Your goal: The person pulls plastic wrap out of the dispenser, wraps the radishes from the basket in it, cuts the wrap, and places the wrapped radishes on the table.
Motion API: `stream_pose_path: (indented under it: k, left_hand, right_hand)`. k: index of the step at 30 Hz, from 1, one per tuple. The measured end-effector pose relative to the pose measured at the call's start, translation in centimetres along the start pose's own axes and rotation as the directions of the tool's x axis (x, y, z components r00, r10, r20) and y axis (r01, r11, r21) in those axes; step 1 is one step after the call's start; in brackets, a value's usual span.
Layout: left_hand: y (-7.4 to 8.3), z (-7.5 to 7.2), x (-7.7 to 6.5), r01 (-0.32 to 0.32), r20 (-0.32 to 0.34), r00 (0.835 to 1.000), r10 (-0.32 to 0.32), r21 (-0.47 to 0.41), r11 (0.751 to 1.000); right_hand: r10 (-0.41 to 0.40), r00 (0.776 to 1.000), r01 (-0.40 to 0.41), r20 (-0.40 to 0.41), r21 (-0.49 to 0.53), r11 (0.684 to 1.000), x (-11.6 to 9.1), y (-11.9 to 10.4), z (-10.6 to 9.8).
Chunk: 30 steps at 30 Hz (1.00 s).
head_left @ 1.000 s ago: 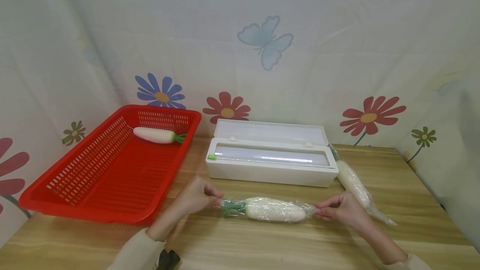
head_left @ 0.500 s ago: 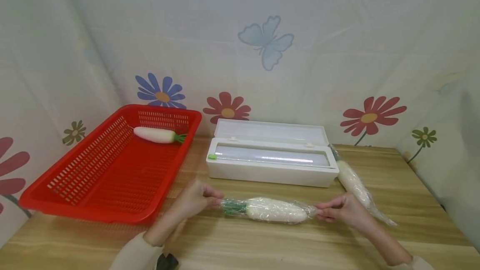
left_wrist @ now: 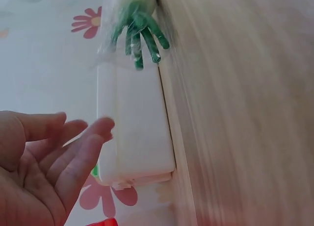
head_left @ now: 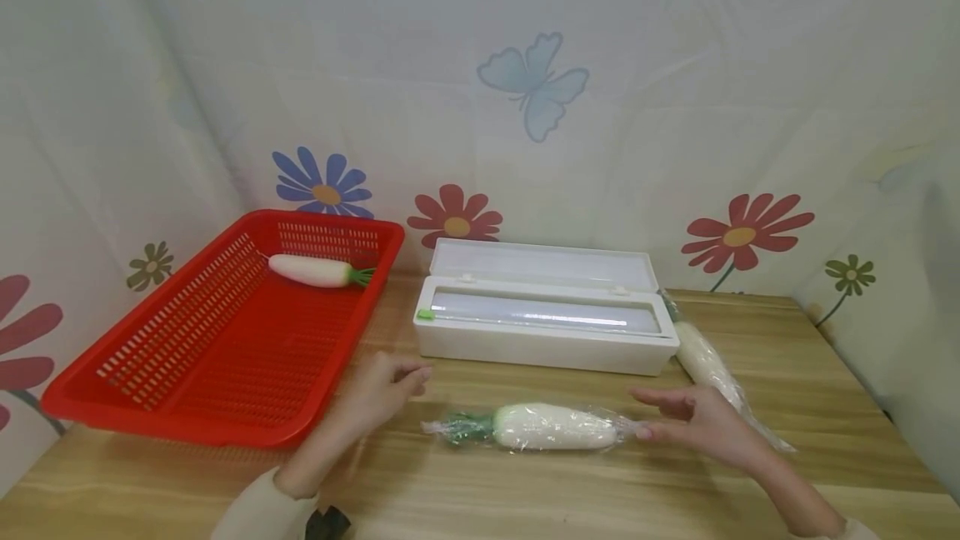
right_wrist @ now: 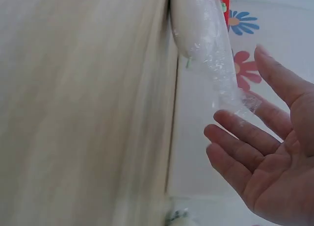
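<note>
A white radish (head_left: pixel 555 427) with green stalks lies on the table, wrapped in clear cling film. Twisted film tails stick out at both of its ends. My left hand (head_left: pixel 381 392) is off its stalk end, fingers loosely bent with nothing between them; the left wrist view shows those fingers (left_wrist: pixel 73 152) apart from the green stalks (left_wrist: pixel 140 32). At the other end my right hand (head_left: pixel 705 425) is spread, its thumb beside the film tail. In the right wrist view the film tail (right_wrist: pixel 238 98) hangs near the parted fingers (right_wrist: pixel 245 142).
Behind the radish stands a white cling film box (head_left: pixel 543 350) with its lid raised and a green slider (head_left: pixel 425 314). A second wrapped radish (head_left: pixel 705 361) lies right of it. A red basket (head_left: pixel 225 432) at left holds an unwrapped radish (head_left: pixel 309 270).
Both hands have let go of the film ends they pinched. The left hand has moved back and up from the stalk end; the right hand's fingers have spread. The wrapped radish has settled slightly lower.
</note>
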<state>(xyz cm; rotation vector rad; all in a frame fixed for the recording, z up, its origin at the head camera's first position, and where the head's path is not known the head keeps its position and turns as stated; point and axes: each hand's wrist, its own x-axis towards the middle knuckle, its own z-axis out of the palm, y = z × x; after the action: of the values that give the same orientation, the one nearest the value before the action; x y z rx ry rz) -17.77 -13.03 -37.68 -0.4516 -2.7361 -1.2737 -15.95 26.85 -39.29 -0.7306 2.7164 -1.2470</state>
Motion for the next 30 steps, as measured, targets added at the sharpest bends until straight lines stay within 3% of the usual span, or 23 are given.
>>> stream_pose_path:
  k: [3,5,9,11,19,24,30]
  left_hand:
    - [0.4,0.0,0.3,0.052,-0.103,0.993,-0.051,0.010,0.999]
    - [0.6,0.1,0.6,0.051,-0.169,0.984,-0.050,-0.002,0.999]
    - [0.8,0.1,1.5,0.031,-0.294,0.955,-0.046,-0.054,0.998]
    - [0.8,0.1,2.1,0.037,-0.325,0.944,-0.053,-0.053,0.998]
    - [-0.8,0.9,5.3,0.119,-0.310,0.944,-0.111,0.005,0.993]
    - [-1.8,1.4,6.9,0.083,-0.299,0.950,-0.087,-0.027,0.996]
    - [-2.0,1.8,7.4,0.048,-0.304,0.951,-0.063,-0.056,0.997]
  right_hand:
    - [-0.090,0.995,0.084,-0.036,-0.130,0.988,0.5,-1.2,0.3]
    - [-0.150,0.988,0.144,-0.020,-0.178,0.973,1.0,-2.0,0.8]
    - [-0.182,0.980,0.194,0.074,-0.209,0.958,2.3,-3.5,2.1]
    - [-0.171,0.977,0.194,0.124,-0.208,0.959,3.0,-4.0,2.9]
    - [-0.213,0.953,0.274,0.216,-0.314,0.909,5.6,-4.9,5.9]
    - [-0.206,0.947,0.287,0.247,-0.354,0.890,6.2,-5.0,6.8]
    - [-0.227,0.941,0.306,0.251,-0.348,0.886,6.4,-5.0,7.0]
